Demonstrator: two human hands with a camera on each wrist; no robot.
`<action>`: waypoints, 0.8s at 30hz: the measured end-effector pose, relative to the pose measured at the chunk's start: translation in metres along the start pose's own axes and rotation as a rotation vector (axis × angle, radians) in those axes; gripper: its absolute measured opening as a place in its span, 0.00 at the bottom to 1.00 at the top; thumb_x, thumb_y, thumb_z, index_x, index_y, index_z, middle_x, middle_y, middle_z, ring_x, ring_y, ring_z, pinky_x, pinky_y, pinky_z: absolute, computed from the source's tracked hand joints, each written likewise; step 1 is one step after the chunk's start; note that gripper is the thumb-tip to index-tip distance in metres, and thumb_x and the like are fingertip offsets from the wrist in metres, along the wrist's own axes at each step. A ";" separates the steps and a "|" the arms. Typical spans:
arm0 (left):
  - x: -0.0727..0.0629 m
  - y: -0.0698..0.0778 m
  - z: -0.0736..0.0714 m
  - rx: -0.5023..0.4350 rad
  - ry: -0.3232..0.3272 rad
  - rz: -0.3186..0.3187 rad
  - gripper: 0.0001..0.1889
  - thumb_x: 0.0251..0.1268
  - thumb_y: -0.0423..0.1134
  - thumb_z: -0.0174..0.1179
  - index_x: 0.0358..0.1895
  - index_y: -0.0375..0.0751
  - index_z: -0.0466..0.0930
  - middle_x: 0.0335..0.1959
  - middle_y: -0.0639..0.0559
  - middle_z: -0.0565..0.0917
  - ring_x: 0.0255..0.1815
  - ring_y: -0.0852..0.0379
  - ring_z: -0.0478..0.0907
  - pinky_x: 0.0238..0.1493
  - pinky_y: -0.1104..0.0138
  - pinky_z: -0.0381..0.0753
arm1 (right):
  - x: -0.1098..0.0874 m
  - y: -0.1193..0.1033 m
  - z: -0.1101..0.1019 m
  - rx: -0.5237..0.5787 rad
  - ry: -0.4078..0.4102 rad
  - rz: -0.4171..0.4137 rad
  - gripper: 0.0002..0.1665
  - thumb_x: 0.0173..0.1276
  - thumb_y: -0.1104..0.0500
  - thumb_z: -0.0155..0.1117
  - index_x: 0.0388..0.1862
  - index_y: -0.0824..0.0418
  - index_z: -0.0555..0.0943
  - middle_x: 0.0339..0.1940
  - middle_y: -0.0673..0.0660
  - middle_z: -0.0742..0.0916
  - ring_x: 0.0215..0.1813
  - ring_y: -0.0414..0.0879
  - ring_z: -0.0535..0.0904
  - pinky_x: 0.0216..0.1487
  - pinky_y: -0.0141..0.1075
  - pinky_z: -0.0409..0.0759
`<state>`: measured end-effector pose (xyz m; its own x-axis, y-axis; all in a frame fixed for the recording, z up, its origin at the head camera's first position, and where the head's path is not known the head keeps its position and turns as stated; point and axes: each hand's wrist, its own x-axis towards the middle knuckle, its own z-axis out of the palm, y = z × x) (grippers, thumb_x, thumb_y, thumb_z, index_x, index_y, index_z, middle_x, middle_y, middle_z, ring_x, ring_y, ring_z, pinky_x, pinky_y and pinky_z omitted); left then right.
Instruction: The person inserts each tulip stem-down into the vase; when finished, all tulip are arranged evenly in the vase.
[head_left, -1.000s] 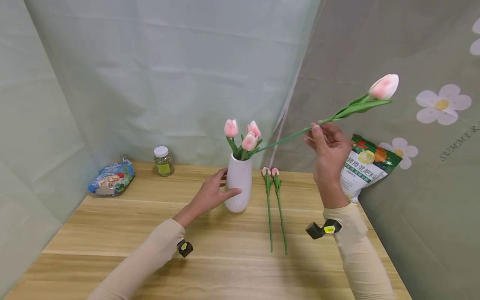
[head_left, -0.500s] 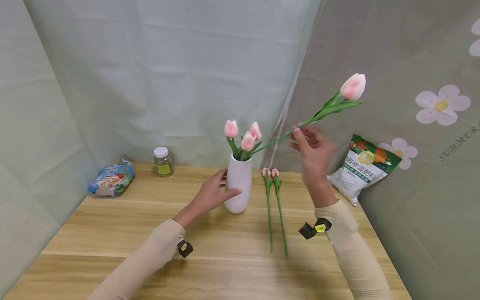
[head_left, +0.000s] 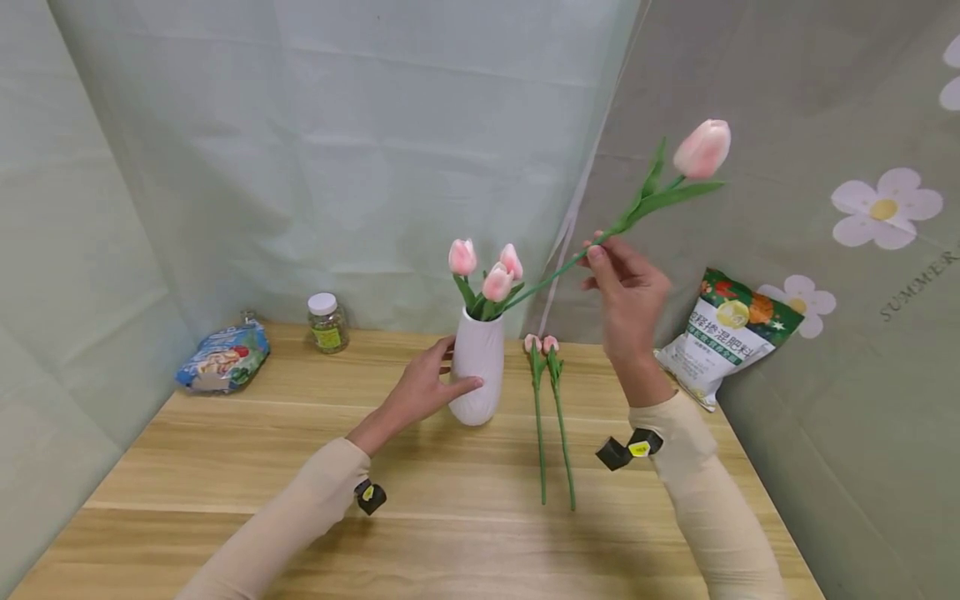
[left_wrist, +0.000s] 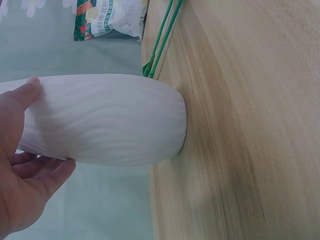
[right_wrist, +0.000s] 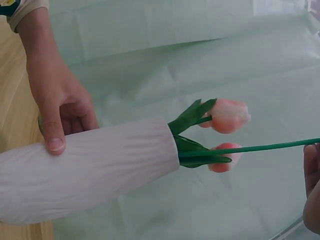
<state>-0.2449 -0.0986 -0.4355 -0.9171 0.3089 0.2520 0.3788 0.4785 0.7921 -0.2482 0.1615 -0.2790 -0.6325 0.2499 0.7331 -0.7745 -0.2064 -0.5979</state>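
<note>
A white ribbed vase [head_left: 480, 358] stands upright on the table, holding three pink tulips [head_left: 462, 257]. My left hand [head_left: 423, 383] grips its side; in the left wrist view the thumb and fingers [left_wrist: 55, 175] lie on opposite sides of the vase [left_wrist: 105, 120]. To the right and higher, my right hand [head_left: 633, 292] pinches the green stem of another pink tulip [head_left: 702, 150], which slants up to the right. That stem's lower end reaches the vase mouth in the right wrist view; its tip is hidden. Two more tulips [head_left: 553, 367] lie right of the vase.
A jar with a white lid [head_left: 324, 321] and a blue food packet [head_left: 223, 357] sit at the back left of the wooden table [head_left: 420, 542]. A green and white bag [head_left: 731, 337] leans at the right edge. Cloth walls [head_left: 360, 150] enclose the table.
My right hand has moved left with the tulip, and its bloom has tipped up more steeply. The tulips in the vase have shifted slightly. My left hand and the vase stay put.
</note>
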 end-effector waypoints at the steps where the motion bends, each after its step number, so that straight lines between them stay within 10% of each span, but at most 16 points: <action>1: 0.000 0.000 0.000 0.004 0.001 0.000 0.45 0.61 0.57 0.72 0.75 0.39 0.64 0.69 0.41 0.76 0.66 0.44 0.77 0.63 0.51 0.82 | 0.000 0.001 0.001 -0.002 -0.013 -0.006 0.09 0.68 0.73 0.68 0.45 0.72 0.88 0.36 0.57 0.92 0.34 0.43 0.89 0.27 0.29 0.84; 16: 0.001 0.000 0.001 0.002 0.005 0.013 0.45 0.61 0.57 0.72 0.75 0.38 0.64 0.68 0.41 0.76 0.65 0.44 0.78 0.62 0.50 0.83 | 0.007 -0.001 0.009 0.009 -0.044 -0.081 0.11 0.69 0.74 0.65 0.47 0.69 0.89 0.36 0.56 0.92 0.34 0.42 0.87 0.27 0.29 0.81; 24: 0.000 0.001 0.001 -0.001 0.005 0.007 0.45 0.61 0.56 0.72 0.75 0.39 0.63 0.69 0.41 0.76 0.66 0.44 0.77 0.62 0.49 0.82 | -0.003 0.009 0.013 -0.112 -0.097 0.011 0.11 0.69 0.73 0.66 0.48 0.79 0.85 0.34 0.47 0.91 0.30 0.38 0.84 0.29 0.28 0.82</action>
<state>-0.2443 -0.0976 -0.4352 -0.9149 0.3085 0.2602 0.3852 0.4752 0.7911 -0.2527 0.1468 -0.2824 -0.6423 0.1542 0.7508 -0.7661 -0.1006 -0.6348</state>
